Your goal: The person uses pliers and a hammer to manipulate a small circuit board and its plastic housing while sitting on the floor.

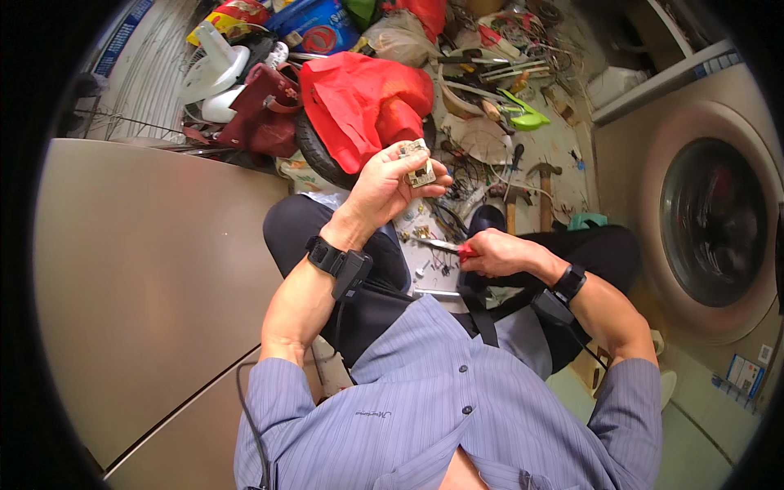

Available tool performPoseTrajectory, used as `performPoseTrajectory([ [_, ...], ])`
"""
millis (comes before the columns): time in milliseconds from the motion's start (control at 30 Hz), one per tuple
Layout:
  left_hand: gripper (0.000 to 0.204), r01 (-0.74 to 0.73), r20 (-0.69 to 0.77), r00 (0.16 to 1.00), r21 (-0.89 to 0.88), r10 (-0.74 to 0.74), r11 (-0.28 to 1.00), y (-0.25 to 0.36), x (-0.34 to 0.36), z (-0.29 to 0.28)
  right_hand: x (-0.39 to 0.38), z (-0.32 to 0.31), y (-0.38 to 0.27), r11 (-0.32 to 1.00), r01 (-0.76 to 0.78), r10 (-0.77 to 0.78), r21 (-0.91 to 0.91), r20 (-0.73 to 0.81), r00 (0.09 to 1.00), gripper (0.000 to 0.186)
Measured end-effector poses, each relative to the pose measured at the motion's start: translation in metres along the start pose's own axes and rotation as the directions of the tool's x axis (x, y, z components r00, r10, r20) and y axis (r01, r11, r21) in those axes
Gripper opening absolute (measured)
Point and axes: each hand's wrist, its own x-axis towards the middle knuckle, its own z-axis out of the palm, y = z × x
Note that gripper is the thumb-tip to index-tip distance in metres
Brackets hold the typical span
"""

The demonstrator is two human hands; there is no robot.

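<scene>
My left hand [402,184] is raised in front of the red cloth, its fingers closed on a small pale circuit board [420,173] with a dark component on it. Lower and to the right, my right hand [488,255] grips a red-handled metal tool [445,245] that points left over small loose metal parts, screws and wires [423,268] on the floor between my legs. The tool's tip lies among these parts, and whether it touches any is too small to tell.
A red cloth [355,98] covers a black tire [320,158]. Bags, wires and tools, including hammers [545,204] and a green plastic item [531,119], clutter the floor ahead. A grey cabinet [147,269] stands at left, a front-loading washer [621,188] at right.
</scene>
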Motion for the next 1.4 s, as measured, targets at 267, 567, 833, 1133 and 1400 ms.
performPoseTrajectory([
  [267, 0.022, -0.079, -0.19, 0.98, -0.07, 0.064, 0.994, -0.004, 0.004, -0.012, 0.032, 0.031, 0.046, 0.846, -0.094, -0.008, -0.526, -0.188, 0.982, 0.027],
  [567, 0.036, -0.052, -0.241, 0.97, -0.229, -0.004, 0.972, 0.005, 0.009, -0.007, 0.048, 0.035, 0.072, 0.689, -0.201, -0.031, -0.696, -0.306, 0.952, 0.019],
  [833, 0.037, -0.061, -0.198, 0.98, -0.257, 0.009, 0.965, 0.004, 0.01, -0.003, 0.048, 0.028, 0.078, 0.609, -0.34, 0.028, -0.717, -0.409, 0.912, 0.019],
  [1133, 0.06, -0.123, -0.206, 0.974, -0.111, 0.098, 0.986, 0.004, 0.001, 0.011, 0.039, 0.0, 0.052, 0.796, -0.199, -0.04, -0.571, -0.378, 0.925, 0.019],
  [1400, 0.052, -0.13, -0.203, 0.972, -0.026, 0.122, 0.991, 0.001, -0.009, 0.008, 0.025, -0.017, 0.028, 0.967, -0.026, -0.09, -0.254, -0.436, 0.895, 0.022],
])
